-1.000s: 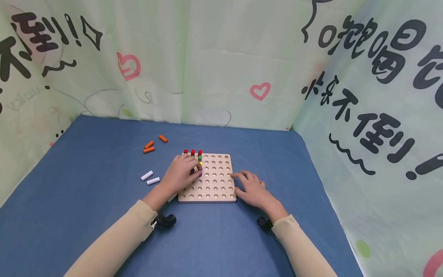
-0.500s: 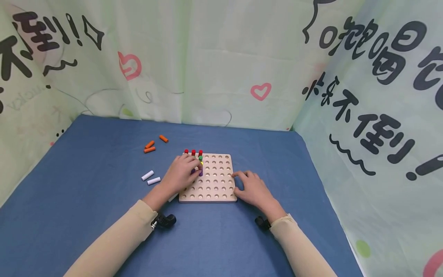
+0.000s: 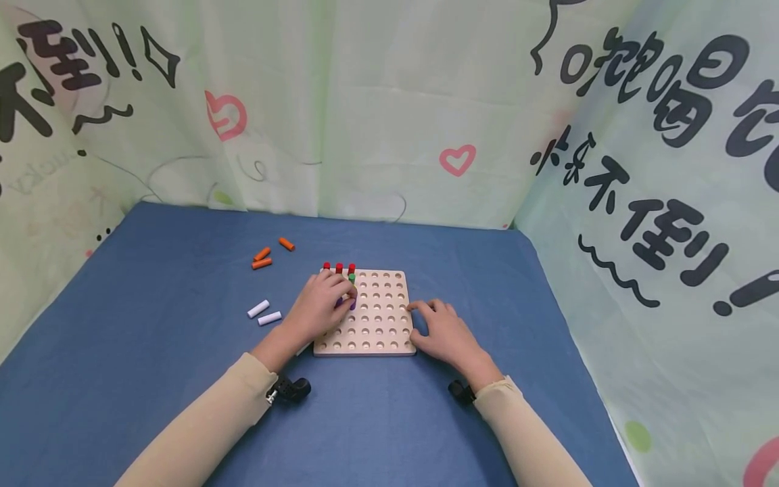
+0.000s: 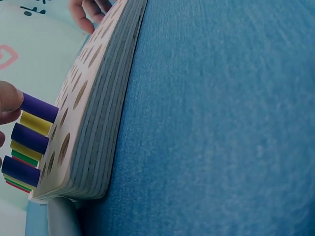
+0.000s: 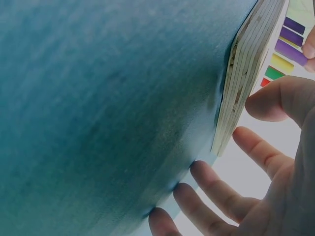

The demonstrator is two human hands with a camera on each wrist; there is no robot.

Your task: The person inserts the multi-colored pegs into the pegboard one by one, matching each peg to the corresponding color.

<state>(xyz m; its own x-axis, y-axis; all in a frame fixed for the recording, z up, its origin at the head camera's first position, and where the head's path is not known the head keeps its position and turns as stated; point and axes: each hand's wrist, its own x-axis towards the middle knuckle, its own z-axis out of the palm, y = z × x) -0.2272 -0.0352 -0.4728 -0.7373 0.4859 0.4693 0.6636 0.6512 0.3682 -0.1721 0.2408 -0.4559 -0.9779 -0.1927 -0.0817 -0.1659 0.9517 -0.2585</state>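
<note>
A pale wooden pegboard [image 3: 383, 331] with rows of round holes lies on the blue cloth. At its far left stand red pegs [image 3: 339, 268], a green peg [image 3: 351, 278], yellow pegs [image 4: 35, 123] and purple ones, in rows by colour. My left hand [image 3: 318, 302] reaches over the board's left side. Its thumb and finger pinch the top of the nearest purple peg [image 4: 40, 107], which stands upright in its hole. My right hand [image 3: 445, 333] is at the board's right edge, thumb and index finger touching the rim, the other fingers spread loosely on the cloth.
Orange pegs [image 3: 262, 264] lie loose at the back left. Two white pegs [image 3: 270, 318] lie left of the board, and another whitish piece [image 3: 303, 348] shows partly under the left wrist. A printed curtain [image 3: 377, 135] hangs behind and along both sides.
The left fingertips have shifted slightly on the purple peg and now cover the yellow peg in the head view. Board and right hand stay almost in place.
</note>
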